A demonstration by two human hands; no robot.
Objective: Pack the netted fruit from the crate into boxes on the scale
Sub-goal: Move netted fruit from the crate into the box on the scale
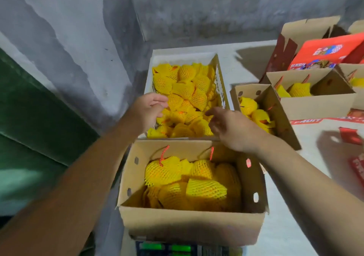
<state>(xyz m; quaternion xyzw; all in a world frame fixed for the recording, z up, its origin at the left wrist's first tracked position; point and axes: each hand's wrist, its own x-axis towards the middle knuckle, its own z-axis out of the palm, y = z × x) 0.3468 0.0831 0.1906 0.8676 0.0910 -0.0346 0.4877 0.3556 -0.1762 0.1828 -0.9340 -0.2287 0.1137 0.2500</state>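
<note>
Yellow foam-netted fruit (187,100) heaped in crate (221,82); left hand (148,108) and right hand (228,126) loose-fingered, empty

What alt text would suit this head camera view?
Both hands, left hand and right hand, reach open over a crate of yellow netted fruit. Nearer the camera, a partly filled cardboard box sits on a scale.

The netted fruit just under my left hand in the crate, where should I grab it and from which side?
Come from above and take the netted fruit around its round middle. It lies on top of the pile in the crate, so its upper side is free, and your left hand is right beside it.
</note>
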